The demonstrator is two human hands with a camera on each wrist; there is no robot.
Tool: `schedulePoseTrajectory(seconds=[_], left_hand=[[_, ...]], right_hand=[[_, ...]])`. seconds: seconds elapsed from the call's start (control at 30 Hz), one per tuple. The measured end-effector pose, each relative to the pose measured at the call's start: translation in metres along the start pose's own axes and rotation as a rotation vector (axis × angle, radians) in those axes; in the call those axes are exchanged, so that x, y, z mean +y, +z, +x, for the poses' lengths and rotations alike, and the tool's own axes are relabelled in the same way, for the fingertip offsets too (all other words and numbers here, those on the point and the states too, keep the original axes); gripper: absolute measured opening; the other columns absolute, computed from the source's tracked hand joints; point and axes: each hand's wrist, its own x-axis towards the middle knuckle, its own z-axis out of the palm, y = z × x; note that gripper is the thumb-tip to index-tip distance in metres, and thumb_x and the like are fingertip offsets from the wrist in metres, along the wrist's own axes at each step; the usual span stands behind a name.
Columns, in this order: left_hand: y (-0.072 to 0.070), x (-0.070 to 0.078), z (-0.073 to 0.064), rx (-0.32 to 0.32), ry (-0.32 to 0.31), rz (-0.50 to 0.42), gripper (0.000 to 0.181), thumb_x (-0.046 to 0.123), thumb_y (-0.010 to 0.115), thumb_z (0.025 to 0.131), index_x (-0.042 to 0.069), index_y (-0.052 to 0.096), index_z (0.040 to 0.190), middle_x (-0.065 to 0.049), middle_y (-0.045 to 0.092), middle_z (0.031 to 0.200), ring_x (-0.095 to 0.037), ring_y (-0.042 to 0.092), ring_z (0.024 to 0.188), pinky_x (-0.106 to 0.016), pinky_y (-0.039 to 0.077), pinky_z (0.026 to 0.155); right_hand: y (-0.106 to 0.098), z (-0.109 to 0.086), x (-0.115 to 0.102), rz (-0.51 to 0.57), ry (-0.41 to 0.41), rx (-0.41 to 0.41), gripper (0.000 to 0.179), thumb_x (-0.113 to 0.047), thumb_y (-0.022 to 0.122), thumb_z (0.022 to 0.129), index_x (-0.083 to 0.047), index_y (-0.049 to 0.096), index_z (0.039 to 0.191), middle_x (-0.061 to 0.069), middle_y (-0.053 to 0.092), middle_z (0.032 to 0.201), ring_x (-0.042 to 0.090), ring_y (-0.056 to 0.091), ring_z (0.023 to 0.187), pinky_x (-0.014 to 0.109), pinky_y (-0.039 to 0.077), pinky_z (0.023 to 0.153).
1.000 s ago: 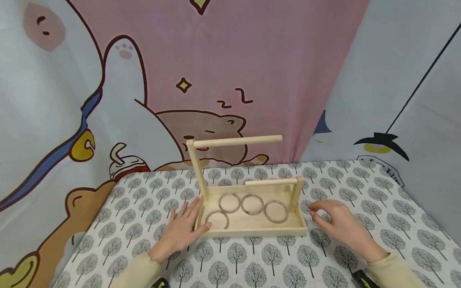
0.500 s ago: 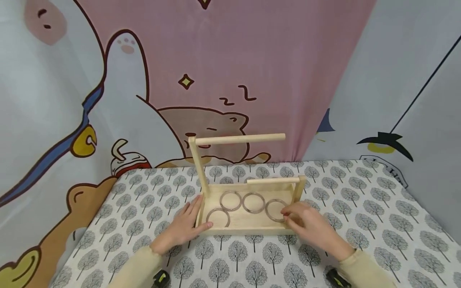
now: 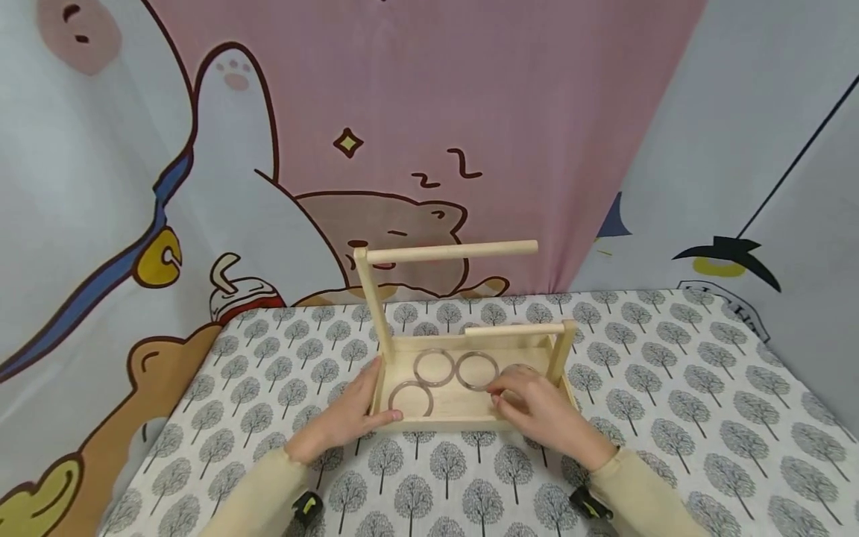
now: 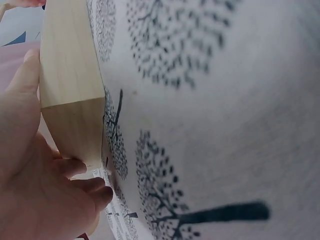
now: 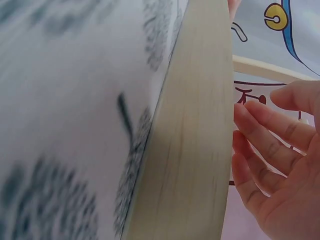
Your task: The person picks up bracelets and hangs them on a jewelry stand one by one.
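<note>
Several thin, translucent brownish rings lie flat in a shallow pale wooden tray (image 3: 450,426). At the lower left is one ring (image 3: 411,383), with another ring (image 3: 435,350) behind it and a third ring (image 3: 477,353) beside that. My left hand (image 3: 342,414) holds the tray's left end, thumb over the front wall and fingers along the outside of the end wall (image 4: 75,132). Over the tray's right part hovers my right hand (image 3: 537,406), fingers loosely bent, nothing between them. It covers most of the rightmost ring (image 3: 520,366). The right wrist view shows its fingers (image 5: 270,145) spread apart beyond the front wall.
A tall post (image 3: 373,302) at the tray's left end carries a long horizontal rod (image 3: 450,251). Opposite it, a shorter post (image 3: 562,350) bears a lower rod (image 3: 513,330) pointing left. Tree-patterned cloth (image 3: 671,388) covers the table; a cartoon curtain (image 3: 523,134) hangs behind.
My right hand has come from the cloth right of the tray, leftward over its right end and the rightmost ring. My left hand stays at the left end.
</note>
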Motion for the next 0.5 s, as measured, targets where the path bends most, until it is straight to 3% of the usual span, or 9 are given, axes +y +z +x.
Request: schedulePoseTrajectory(seconds=[0.1, 0.27, 0.5], left_hand=[[-0.004, 0.002, 0.005, -0.034, -0.029, -0.013, 0.100, 0.027, 0.072, 0.087, -0.011, 0.004, 0.150, -0.030, 0.011, 0.154, -0.045, 0.025, 0.137, -0.053, 0.020, 0.112], [-0.004, 0.001, -0.001, -0.091, -0.102, -0.015, 0.101, 0.032, 0.069, 0.090, -0.010, -0.002, 0.149, -0.028, 0.005, 0.155, -0.043, 0.019, 0.139, -0.050, 0.017, 0.113], [-0.006, 0.001, 0.004, -0.102, -0.091, -0.017, 0.102, 0.032, 0.069, 0.090, -0.009, -0.003, 0.149, -0.029, 0.004, 0.155, -0.044, 0.021, 0.138, -0.049, 0.018, 0.112]], right_hand=[[0.000, 0.007, -0.003, -0.024, 0.026, -0.014, 0.015, -0.004, 0.068, 0.084, -0.004, 0.072, 0.099, -0.002, 0.068, 0.094, 0.015, 0.061, 0.089, 0.040, 0.053, 0.084], [0.009, 0.012, -0.008, -0.033, 0.024, -0.027, 0.015, -0.010, 0.069, 0.086, -0.006, 0.073, 0.100, -0.002, 0.071, 0.098, 0.016, 0.062, 0.093, 0.047, 0.047, 0.091], [0.015, 0.025, -0.011, 0.036, 0.006, -0.097, 0.015, -0.010, 0.066, 0.089, -0.006, 0.071, 0.103, 0.000, 0.070, 0.099, 0.015, 0.062, 0.096, 0.042, 0.050, 0.091]])
